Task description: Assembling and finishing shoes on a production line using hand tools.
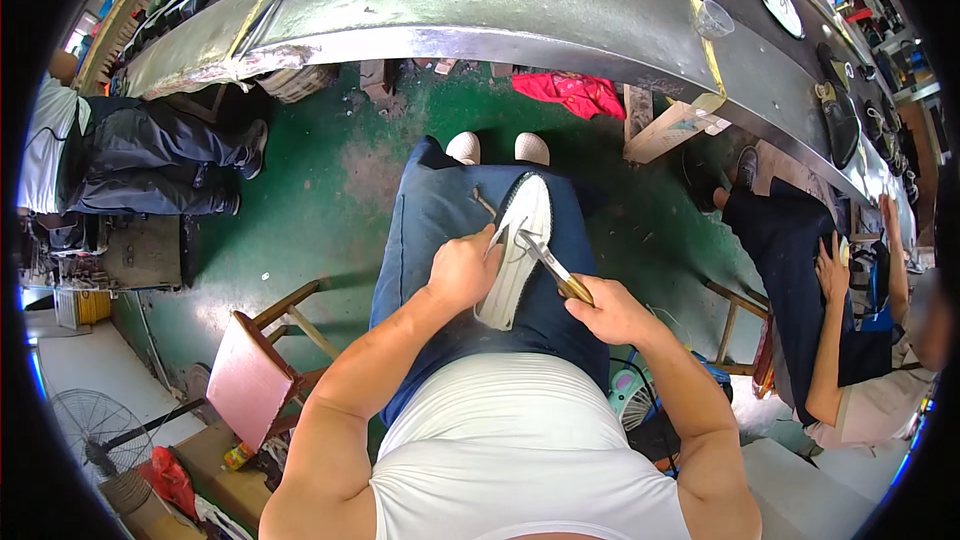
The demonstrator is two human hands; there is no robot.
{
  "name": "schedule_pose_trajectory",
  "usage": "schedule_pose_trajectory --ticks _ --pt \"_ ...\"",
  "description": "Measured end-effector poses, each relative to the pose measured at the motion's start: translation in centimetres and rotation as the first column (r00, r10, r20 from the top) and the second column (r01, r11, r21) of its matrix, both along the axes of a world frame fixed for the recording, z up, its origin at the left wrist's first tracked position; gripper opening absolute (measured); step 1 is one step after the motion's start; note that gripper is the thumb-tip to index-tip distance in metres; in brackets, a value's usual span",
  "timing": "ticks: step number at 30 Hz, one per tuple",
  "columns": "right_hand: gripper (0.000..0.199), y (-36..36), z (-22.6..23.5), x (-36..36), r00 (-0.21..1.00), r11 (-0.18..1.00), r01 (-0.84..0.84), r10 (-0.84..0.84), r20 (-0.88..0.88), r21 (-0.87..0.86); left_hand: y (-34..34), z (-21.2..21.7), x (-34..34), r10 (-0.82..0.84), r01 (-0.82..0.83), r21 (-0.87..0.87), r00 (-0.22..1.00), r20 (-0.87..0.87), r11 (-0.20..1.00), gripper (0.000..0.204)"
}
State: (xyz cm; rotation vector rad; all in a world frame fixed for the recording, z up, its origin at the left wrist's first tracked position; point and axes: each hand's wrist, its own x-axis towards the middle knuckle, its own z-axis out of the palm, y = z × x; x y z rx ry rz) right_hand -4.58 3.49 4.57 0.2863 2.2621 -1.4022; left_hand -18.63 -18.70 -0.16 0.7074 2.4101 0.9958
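Observation:
A shoe (503, 292) with a pale, whitish face and a dark edge lies lengthwise on my lap, its rounded end pointing away from me. My left hand (463, 270) is closed on its left edge, the fingertips partly hidden. In my right hand (607, 310) is a hand tool (553, 268) with a metal head and a brownish-yellow grip. Its head rests at the middle of the shoe's pale face; I cannot tell whether it is a hammer or pincers. A small brown piece (482, 201) sticks out beside the shoe's left edge.
A long metal-edged bench (400, 40) curves across ahead, with shoes on its top and a clear cup (713, 19). Red cloth (570, 93) lies beneath. People sit at left (150, 155) and right (780, 260). A pink-topped stool (250, 375) and fan (95, 430) stand left.

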Motion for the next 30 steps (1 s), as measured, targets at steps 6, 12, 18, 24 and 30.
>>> schedule_pose_trajectory --ticks 6,12,18,24,30 --pt "0.030 1.1 2.5 -4.9 0.922 0.957 -0.273 0.231 0.311 0.098 1.3 -0.7 1.4 -0.026 0.025 -0.007 0.927 -0.375 1.000 0.022" --pt "0.031 1.0 2.5 -6.8 0.904 0.840 -0.421 0.361 0.228 0.342 0.9 -5.3 0.3 0.291 -0.436 0.310 0.861 0.416 0.845 0.043" --pt "0.027 -2.3 -1.8 -3.4 0.993 0.931 -0.114 0.103 0.051 0.345 1.3 -6.2 -1.0 -0.078 -0.604 0.319 0.390 0.917 0.730 0.065" --pt "0.027 0.7 1.6 -5.7 0.917 0.996 0.073 -0.047 0.396 -0.052 2.8 -5.2 -0.8 -0.098 -0.549 0.326 0.403 0.910 0.770 0.069" --pt "0.024 -4.7 -6.1 -1.6 0.890 0.848 0.455 -0.435 0.136 -0.272 4.3 -4.0 -1.3 -0.017 -0.659 0.196 0.268 0.963 0.726 0.061"
